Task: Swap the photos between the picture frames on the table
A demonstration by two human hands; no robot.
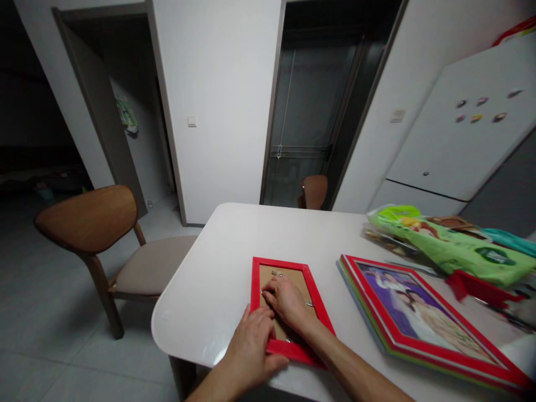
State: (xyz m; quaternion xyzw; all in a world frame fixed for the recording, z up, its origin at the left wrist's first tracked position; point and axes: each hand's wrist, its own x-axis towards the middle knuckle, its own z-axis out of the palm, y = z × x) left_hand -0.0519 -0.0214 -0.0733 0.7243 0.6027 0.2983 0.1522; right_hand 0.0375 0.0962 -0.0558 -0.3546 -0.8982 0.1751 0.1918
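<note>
At the lower centre of the view, a red picture frame [314, 286] is laid face down on the white table [234, 240], with its brown backing board [296, 281] turned upward. Its lower left corner is held by the left hand [251, 341], the fingers being laid over the left border and the thumb along the bottom one. The fingertips of the right hand [288, 301] are gathered over the board's left edge, where a small metal piece is partly covered; whether it is pinched or only pressed cannot be told.

The step in hand is judged to be the working of the fastenings around the backing. A metal clip [310, 305] can be seen at the board's right edge, and more metal is shown near its top and bottom; whether each is fastened or loose cannot be made out. For the next move, a steady corner and careful fingertip pressure on the small metal seem to be called for, since the frame could be slid about on the smooth surface if the left hand were lifted.

At the lower right, a stack of frames [377, 301] is topped by a framed photo [422, 315], apart from both hands.
</note>
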